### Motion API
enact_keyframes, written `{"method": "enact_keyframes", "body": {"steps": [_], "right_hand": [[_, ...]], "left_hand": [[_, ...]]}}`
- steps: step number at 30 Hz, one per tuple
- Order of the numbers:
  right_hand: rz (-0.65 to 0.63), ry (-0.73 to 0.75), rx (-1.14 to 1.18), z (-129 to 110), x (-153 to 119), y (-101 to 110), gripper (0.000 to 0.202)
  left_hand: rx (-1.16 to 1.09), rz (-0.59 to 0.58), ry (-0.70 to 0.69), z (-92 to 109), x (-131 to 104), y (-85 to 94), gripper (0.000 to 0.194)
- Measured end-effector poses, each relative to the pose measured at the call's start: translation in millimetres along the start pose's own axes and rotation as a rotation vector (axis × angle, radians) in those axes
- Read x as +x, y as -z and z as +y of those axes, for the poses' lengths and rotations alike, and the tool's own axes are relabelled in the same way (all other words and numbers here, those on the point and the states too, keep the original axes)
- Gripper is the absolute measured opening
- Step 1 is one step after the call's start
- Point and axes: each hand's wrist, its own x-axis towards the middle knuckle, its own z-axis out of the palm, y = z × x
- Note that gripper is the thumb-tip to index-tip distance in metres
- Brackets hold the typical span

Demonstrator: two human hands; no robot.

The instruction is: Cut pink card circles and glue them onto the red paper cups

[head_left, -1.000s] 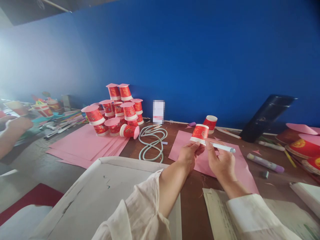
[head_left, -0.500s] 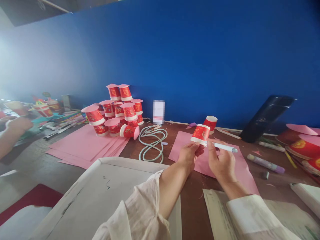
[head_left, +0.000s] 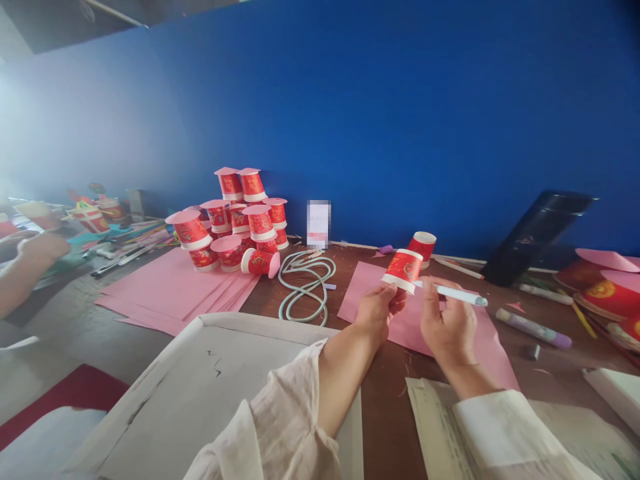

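Observation:
My left hand [head_left: 379, 310] is closed around the lower part of a red paper cup [head_left: 403, 267] with a gold pattern, tilted above a pink paper sheet [head_left: 357, 293]. A white pen [head_left: 463, 294] is gripped in my right hand [head_left: 450, 327]. Its tip points left toward the cup's side, close to the white rim; whether it touches I cannot tell. Right behind the held cup stands a second red paper cup [head_left: 423, 247], partly covered by it.
Red cups with pink paper discs [head_left: 229, 253] are stacked at left beside pink sheets [head_left: 150, 283]. A coiled cable [head_left: 305, 287], a white box lid [head_left: 200, 393], a black bottle [head_left: 533, 233] and a glue stick [head_left: 535, 328] lie around. Another person's hand [head_left: 43, 257] is at far left.
My right hand has drawn slightly to the right with the pen, away from the cup. My left hand and the cup stay nearly in place.

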Motion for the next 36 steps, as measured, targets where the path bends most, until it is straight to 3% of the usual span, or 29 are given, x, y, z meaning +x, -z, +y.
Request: {"method": "enact_keyframes", "body": {"steps": [3, 11, 27, 36], "right_hand": [[0.018, -0.037, 0.010, -0.1, 0.2, 0.7, 0.029], [-0.046, 0.041, 0.017, 1.4, -1.0, -3.3, 0.027], [-0.039, 0.022, -0.066, 4.1, -1.0, -3.0, 0.029], [-0.038, 0.048, -0.045, 1.4, -0.6, -2.6, 0.027]], "left_hand": [[0.003, 0.028, 0.014, 2.2, -2.0, -2.2, 0.006], [0.017, -0.041, 0.014, 1.2, -1.1, -1.0, 0.011], [0.027, -0.004, 0.021, 2.6, -0.6, -2.6, 0.008], [0.045, -0.059, 0.025, -0.8, 1.3, -0.1, 0.006]]}}
